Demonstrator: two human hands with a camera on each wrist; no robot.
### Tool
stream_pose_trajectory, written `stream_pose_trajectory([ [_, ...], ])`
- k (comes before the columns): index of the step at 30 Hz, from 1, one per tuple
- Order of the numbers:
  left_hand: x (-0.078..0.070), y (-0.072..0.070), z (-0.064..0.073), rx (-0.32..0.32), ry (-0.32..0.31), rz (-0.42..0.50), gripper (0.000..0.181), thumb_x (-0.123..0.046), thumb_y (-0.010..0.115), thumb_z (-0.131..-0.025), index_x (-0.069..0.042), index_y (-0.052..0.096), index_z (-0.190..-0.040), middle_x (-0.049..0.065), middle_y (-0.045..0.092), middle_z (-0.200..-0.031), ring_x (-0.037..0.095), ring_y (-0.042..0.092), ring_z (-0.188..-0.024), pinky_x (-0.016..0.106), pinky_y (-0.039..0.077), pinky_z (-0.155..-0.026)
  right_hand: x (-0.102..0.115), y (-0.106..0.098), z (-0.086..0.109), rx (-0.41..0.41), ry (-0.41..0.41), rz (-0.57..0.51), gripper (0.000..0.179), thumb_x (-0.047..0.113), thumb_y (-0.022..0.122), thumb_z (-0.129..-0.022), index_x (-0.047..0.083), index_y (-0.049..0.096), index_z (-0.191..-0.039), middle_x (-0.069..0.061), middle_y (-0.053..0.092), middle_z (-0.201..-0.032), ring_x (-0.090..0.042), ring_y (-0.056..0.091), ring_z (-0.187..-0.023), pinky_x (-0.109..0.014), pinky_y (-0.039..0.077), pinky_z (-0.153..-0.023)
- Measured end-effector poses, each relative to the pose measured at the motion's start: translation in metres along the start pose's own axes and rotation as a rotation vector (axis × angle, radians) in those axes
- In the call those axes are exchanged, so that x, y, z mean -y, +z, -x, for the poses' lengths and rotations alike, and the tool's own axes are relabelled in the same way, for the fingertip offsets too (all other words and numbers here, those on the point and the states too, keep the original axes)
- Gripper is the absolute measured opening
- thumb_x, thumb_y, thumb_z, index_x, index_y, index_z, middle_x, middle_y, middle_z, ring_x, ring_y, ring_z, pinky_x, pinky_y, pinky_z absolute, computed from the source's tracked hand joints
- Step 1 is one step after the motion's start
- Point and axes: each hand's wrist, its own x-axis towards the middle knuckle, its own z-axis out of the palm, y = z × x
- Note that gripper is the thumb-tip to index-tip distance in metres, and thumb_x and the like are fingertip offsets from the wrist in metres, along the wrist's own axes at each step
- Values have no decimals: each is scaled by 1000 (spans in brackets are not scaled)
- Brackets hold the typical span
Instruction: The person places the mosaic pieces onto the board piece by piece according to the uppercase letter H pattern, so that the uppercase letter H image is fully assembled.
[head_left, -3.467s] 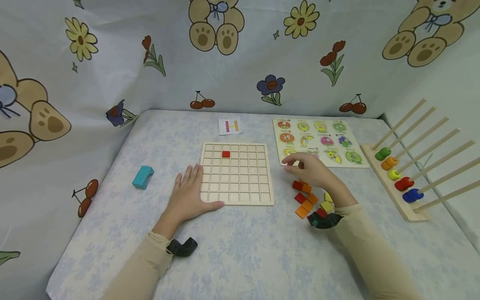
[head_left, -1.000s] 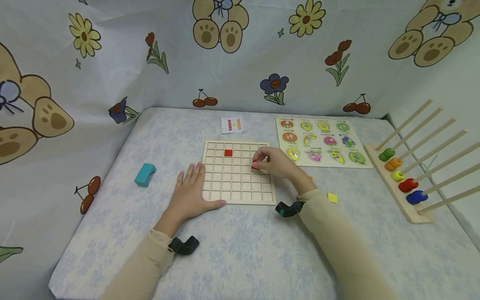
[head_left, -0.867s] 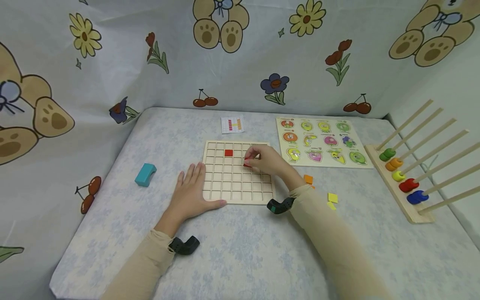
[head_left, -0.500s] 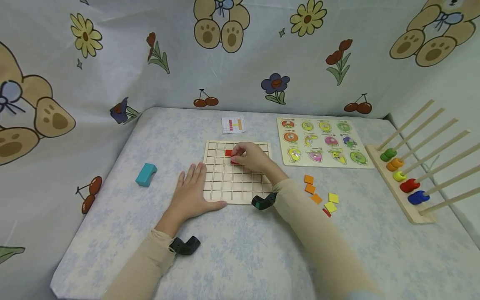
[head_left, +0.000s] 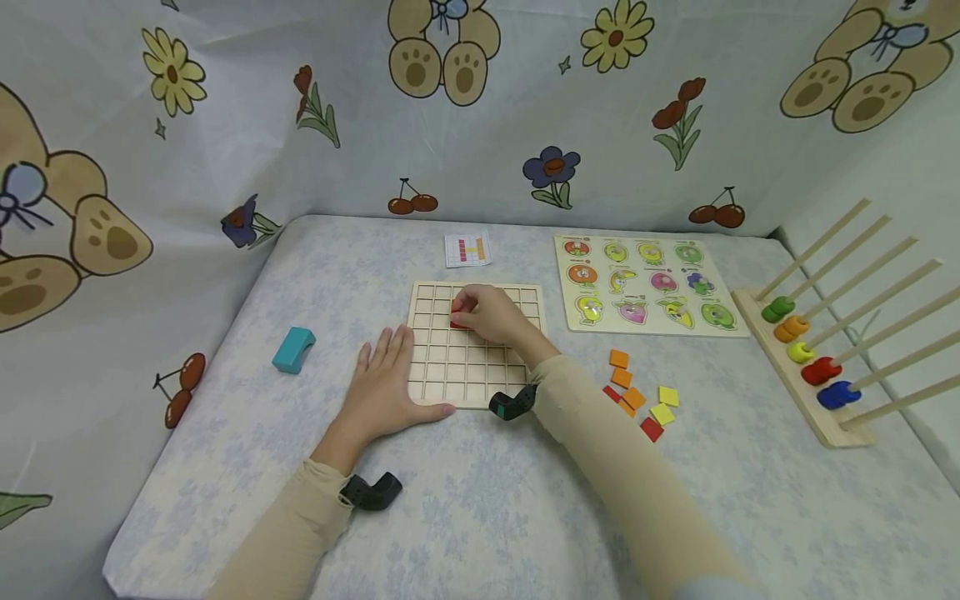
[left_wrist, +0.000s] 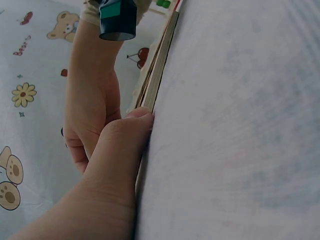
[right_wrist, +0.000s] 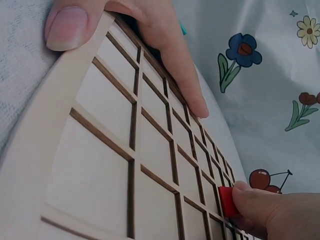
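A wooden grid board (head_left: 480, 396) lies in the middle of the table. My left hand (head_left: 382, 387) rests with spread fingers on its left edge, the thumb along the front edge; the left wrist view has this thumb (left_wrist: 122, 140) against the board's side. Over the upper left cells, my right hand (head_left: 491, 315) pinches a small red square tile (right_wrist: 228, 201) between thumb and fingers. In the head view, that hand partly covers the red at these cells. Loose orange tiles (head_left: 618, 358), yellow tiles (head_left: 663, 414) and red tiles (head_left: 652, 429) lie to the right of the board.
A small printed pattern card (head_left: 467, 250) lies behind the board. Back right is a fruit picture board (head_left: 632, 312), beside a wooden peg stand (head_left: 806, 383) with coloured beads. A teal block (head_left: 293, 350) sits to the left. Patterned cloth (head_left: 480, 133) hangs behind the table.
From the loose tiles, my right hand has moved left across the board with a red tile to the upper left cells. More loose tiles show now. My left hand stays in place.
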Motion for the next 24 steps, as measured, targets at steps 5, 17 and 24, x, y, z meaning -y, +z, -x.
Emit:
stream_pose_trajectory([
  [5, -1, 0, 0, 9, -3, 1, 143, -98, 48, -62, -7, -1, -160, 10, 1, -169, 29, -3, -156, 56, -2, -124, -1, 1, 0, 1, -2, 8, 10, 29, 70, -94, 20, 66, -96, 3, 64, -91, -16, 55, -79, -29, 44, -71],
  [17, 0, 2, -1, 1, -1, 2, 142, -98, 49, -62, -7, 0, -160, 9, 1, -169, 29, -3, -156, 56, -2, -124, -2, -1, 0, 5, -26, 46, 10, 29, 74, -91, 20, 70, -95, 3, 65, -97, -14, 58, -87, -31, 48, -81],
  [24, 1, 3, -1, 3, -5, -3, 142, -99, 46, -62, -9, -2, -160, 9, 0, -169, 28, -4, -156, 56, -2, -124, -4, 0, 0, -4, -42, 100, 10, 31, 73, -91, 22, 77, -92, 4, 65, -101, -13, 59, -94, -34, 50, -87],
])
